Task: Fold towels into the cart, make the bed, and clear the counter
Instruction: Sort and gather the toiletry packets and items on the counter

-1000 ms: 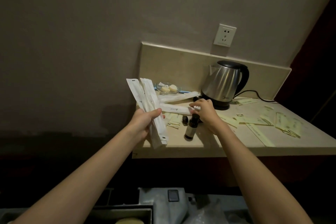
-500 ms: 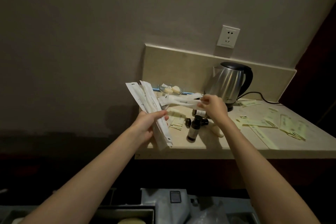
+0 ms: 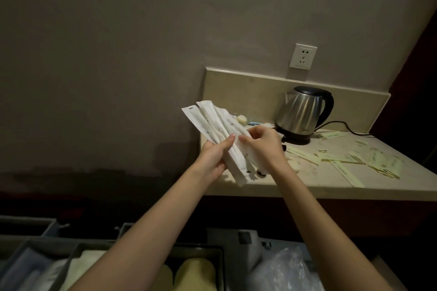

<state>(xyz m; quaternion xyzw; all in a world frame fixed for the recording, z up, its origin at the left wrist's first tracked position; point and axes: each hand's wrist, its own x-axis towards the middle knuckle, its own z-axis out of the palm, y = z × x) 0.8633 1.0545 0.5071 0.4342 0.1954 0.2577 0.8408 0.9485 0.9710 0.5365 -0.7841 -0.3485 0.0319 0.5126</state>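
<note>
A: Item one, hands?

B: The left hand (image 3: 214, 156) is gripping a fan of long white sachets (image 3: 212, 130), thumb lying across their front, held tilted over the near left corner of the worktop (image 3: 295, 186). The right hand (image 3: 264, 146) is closing its fingers on the right edge of the same bundle, pinching one sachet against the others.

A: Item two, what is sitting on the worktop?

B: A steel kettle (image 3: 303, 113) with a black handle is standing upright on its black base at the back, its cord (image 3: 347, 129) trailing off to the right. A white wall socket (image 3: 303, 56) is showing above it, over the backsplash (image 3: 248, 87). Left of the kettle, a small glass dish (image 3: 242, 119) is holding pale round pieces, partly hidden behind the sachets.

A: Item three, loose stock?

B: Pale yellow paper packets (image 3: 383, 165) are lying scattered flat across the right half of the worktop, some overlapping. A small dark object is peeking out just beside the right wrist; I cannot tell what it is.

A: Item four, below the worktop?

B: The cart (image 3: 220, 253) is showing along the bottom edge, its grey compartments holding folded pale cloth (image 3: 196, 274), with a crumpled clear plastic bag (image 3: 283, 271) lying to the right.
</note>
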